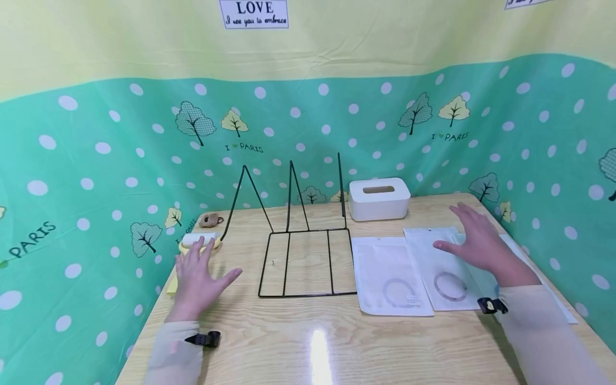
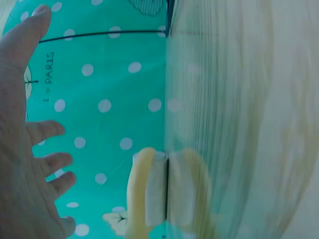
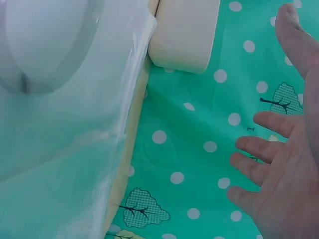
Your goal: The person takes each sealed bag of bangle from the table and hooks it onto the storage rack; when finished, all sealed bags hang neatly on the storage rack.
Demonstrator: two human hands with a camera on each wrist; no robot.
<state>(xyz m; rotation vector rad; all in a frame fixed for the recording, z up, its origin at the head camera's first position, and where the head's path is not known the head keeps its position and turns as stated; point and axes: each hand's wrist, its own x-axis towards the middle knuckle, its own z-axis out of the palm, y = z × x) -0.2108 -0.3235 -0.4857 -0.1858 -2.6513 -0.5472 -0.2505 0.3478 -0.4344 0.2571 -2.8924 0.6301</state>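
My left hand (image 1: pixel 197 280) hovers over the left side of the table with fingers spread and nothing held. Just beyond it lies a yellow-rimmed thing with a white roll-like top (image 1: pixel 199 240); the left wrist view shows its yellow curved edge (image 2: pixel 139 186). On the right, my right hand (image 1: pixel 478 243) is raised with fingers apart, above flat packets. One pale packet (image 1: pixel 392 267) and a second packet (image 1: pixel 435 262) each show a ring shape through them; a further packet (image 1: pixel 524 256) is partly covered by my arm. A black wire rack (image 1: pixel 308 295) stands between the hands.
A white tissue box (image 1: pixel 379 200) stands at the back, right of the rack's uprights. A small brown object (image 1: pixel 210 220) sits at the back left corner. Green dotted cloth (image 1: pixel 322 128) hangs around the wooden table (image 1: pixel 269 337). Something yellow (image 1: pixel 172 284) shows beside my left hand.
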